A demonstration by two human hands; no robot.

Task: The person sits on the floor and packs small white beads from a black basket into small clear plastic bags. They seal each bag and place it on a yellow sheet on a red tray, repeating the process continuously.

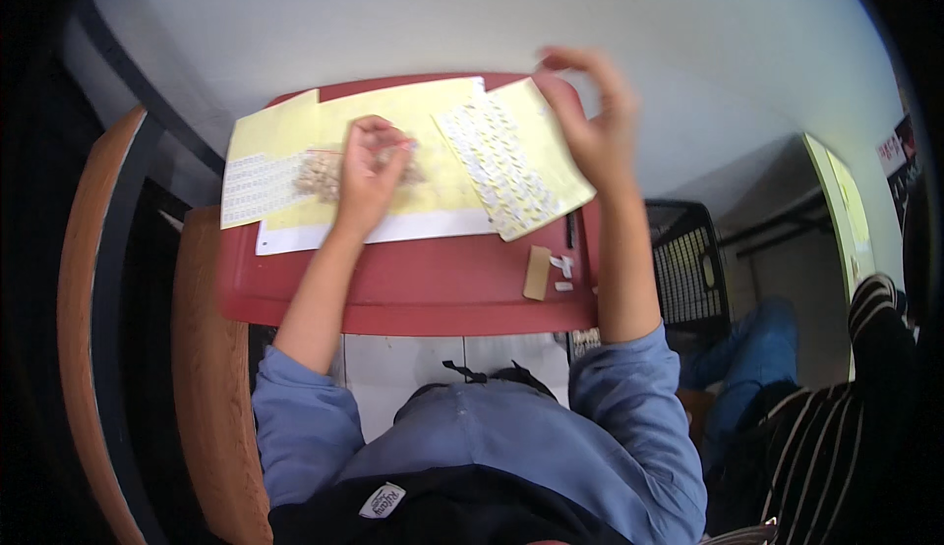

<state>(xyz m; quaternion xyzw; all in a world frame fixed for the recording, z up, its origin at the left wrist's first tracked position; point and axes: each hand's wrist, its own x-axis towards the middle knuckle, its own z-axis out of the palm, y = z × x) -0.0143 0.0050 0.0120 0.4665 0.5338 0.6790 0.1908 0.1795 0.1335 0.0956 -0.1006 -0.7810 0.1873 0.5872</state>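
My left hand (372, 169) is above a pile of small beige pieces (318, 175) on yellow paper, its thumb and fingertips nearly together; a small reddish thing may be between them, too blurred to tell. Blurred by motion, my right hand (601, 121) is raised past the right edge of a yellow sheet (564, 154), with fingers curved apart and nothing visible in them. Rows of small whitish stickers or slips (501, 165) cover that sheet's left part. Another yellow sheet with printed labels (254, 184) lies at the left. White paper (435, 226) shows under the yellow sheets.
The red table (428, 272) bears a tan cardboard piece (538, 273), small white scraps (563, 266) and a dark pen-like object (571, 230). A wall stands behind. Wooden furniture (210, 368) is at left. A black crate (686, 265) and a person in striped clothing (811, 449) are at right.
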